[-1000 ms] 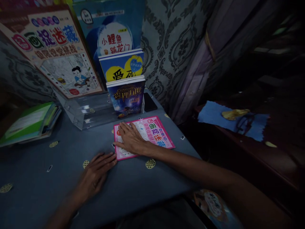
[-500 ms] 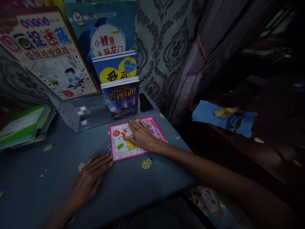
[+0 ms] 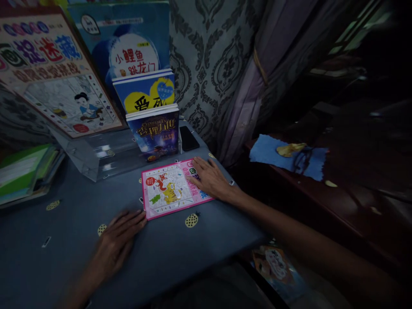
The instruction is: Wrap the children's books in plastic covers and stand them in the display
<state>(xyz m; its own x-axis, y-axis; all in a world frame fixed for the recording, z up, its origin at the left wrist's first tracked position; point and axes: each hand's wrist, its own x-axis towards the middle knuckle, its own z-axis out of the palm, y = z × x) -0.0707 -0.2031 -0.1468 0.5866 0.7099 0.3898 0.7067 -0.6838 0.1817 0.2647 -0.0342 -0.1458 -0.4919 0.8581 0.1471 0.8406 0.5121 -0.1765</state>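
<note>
A thin pink-bordered picture book [image 3: 169,189] lies flat on the blue-grey tablecloth [image 3: 135,274], with a yellow tiger and a red animal on its cover. My right hand [image 3: 210,178] rests palm down over the book's right part, fingers stretched out, holding nothing. Beside the book's lower left corner, my left hand [image 3: 119,238] lies on the cloth with its fingers extended; the fingertips touch or nearly touch the book's edge. Just behind the book stands a dark blue book [image 3: 156,133], its cover lettering upside down.
A clear acrylic stand [image 3: 93,159] holds upright books, among them a large tan one [image 3: 61,73] and a blue one [image 3: 128,38]. A phone [image 3: 189,138] lies behind them. Stacked books [image 3: 25,171] sit at left. Right of the table, a blue cloth [image 3: 267,150] lies on a dark red surface.
My right hand has slid rightward across the pink book, uncovering the tiger picture. My left hand stays at the book's corner. The whole view has shifted slightly.
</note>
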